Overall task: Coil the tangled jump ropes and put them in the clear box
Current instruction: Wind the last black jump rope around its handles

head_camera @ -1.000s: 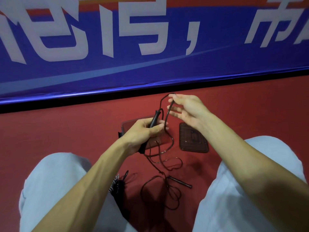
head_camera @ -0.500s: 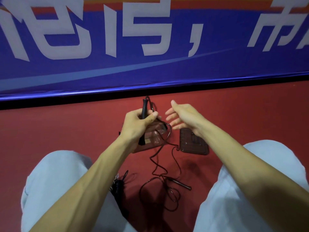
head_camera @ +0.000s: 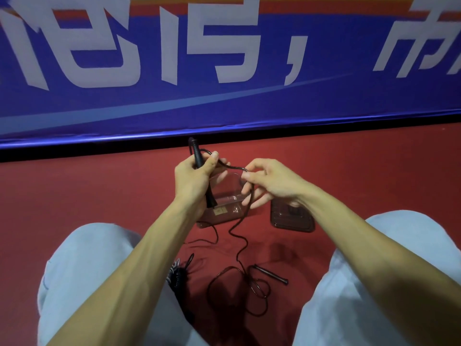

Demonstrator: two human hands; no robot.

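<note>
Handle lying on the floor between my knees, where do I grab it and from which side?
Pinch the handle mid-shaft from above, fingers across its thin width. It lies flat, slanted on the floor; rope loops crowd its left end, so probably favour the right half.

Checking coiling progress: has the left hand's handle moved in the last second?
Yes, upward: the handle now pokes across the dark strip under the banner; a second ago it lay over the red floor.
</note>
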